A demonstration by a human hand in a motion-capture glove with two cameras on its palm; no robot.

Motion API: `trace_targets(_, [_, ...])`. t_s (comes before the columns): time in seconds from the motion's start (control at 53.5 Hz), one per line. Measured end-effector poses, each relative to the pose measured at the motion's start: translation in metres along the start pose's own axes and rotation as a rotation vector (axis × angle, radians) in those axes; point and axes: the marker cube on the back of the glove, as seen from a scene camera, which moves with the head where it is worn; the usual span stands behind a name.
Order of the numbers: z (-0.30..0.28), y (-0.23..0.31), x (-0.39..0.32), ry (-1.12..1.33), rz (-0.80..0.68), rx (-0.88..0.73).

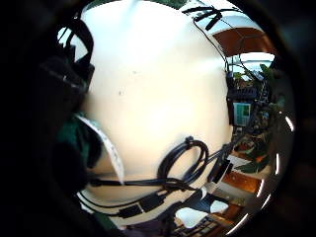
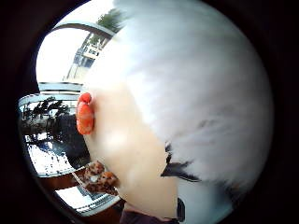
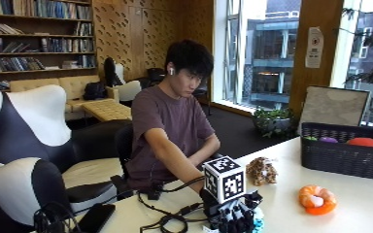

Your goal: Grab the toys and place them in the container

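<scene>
The gloved right hand (image 3: pixel 235 216) sits low at the near edge of the white table (image 3: pixel 354 218), fingers (image 3: pixel 238 224) pointing down toward the surface; whether they are curled round anything cannot be told from the outside view. A scrap of teal shows just beside the fingertips there. The thumb-side palm view adds what the outside view hides — a white furry toy (image 2: pixel 196 93) fills most of it, close against the palm, though contact with the fingers is not visible.

Beyond the fingers, well apart, an orange ring-shaped toy (image 3: pixel 317 199) lies flat on the table, and a brown spotted plush toy (image 3: pixel 262 171) sits farther off; the thumb-side view catches both at the table's far edge, the orange one (image 2: pixel 85 116) and the spotted one (image 2: pixel 99 178). Bare tabletop lies between the hand and these two.

Farthest from the fingers stands the black basket (image 3: pixel 345 155), holding a purple ball (image 3: pixel 329 140) and a red one (image 3: pixel 364 141).

The little-finger-side view shows only bare table (image 1: pixel 153 84) with looped black cables (image 1: pixel 182 163) near its edge.
</scene>
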Motion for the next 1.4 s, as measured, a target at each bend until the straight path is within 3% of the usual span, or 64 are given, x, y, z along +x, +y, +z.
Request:
trace_targets(0.075, [-0.002,-0.003,-0.001,-0.024,-0.024,0.032])
trace_targets(0.262, [-0.037,-0.003,-0.018,-0.078,-0.051,-0.068])
trace_targets(0.579, [-0.234,0.020,-0.115,-0.084,-0.227,0.118])
trace_targets(0.841, [-0.344,0.029,-0.218,-0.031,-0.359,0.242])
trace_targets(1.047, [-0.359,0.021,-0.309,-0.055,-0.516,0.231])
trace_targets(1.159, [-0.346,0.022,-0.367,-0.043,-0.485,0.201])
trace_targets(1.402, [-0.300,0.067,-0.498,0.042,-0.619,0.171])
